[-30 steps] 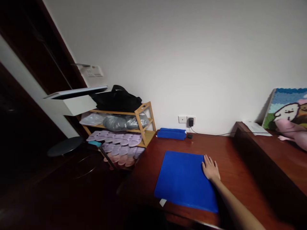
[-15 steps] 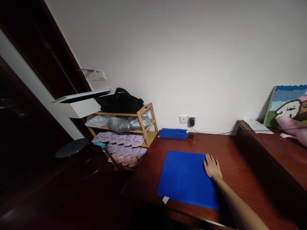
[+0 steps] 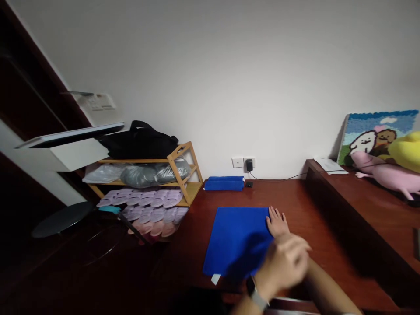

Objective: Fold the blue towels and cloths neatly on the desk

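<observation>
A flat blue cloth (image 3: pixel 234 240) lies spread on the dark red-brown table (image 3: pixel 259 194), with a small white tag (image 3: pixel 215 278) at its near left corner. My right hand (image 3: pixel 278 224) rests flat, fingers apart, on the cloth's far right corner and the wood beside it. In front of it, my left hand (image 3: pixel 287 260), with a watch on the wrist, is raised and crosses over my right wrist. Motion blurs its curled-looking fingers, so whether it holds anything does not show. The cloth's near right part is hidden behind this hand.
A folded blue cloth (image 3: pixel 225 183) lies by the wall below a socket with a black plug (image 3: pixel 249 165). To the left stand a wooden shoe rack (image 3: pixel 193 192) and a round stool (image 3: pixel 64 218). A raised ledge (image 3: pixel 357 192) on the right bears a pink plush toy (image 3: pixel 383 173).
My left hand has come into view from below and now crosses over my right wrist. My right hand stays at the cloth's right edge. The view has turned to the right.
</observation>
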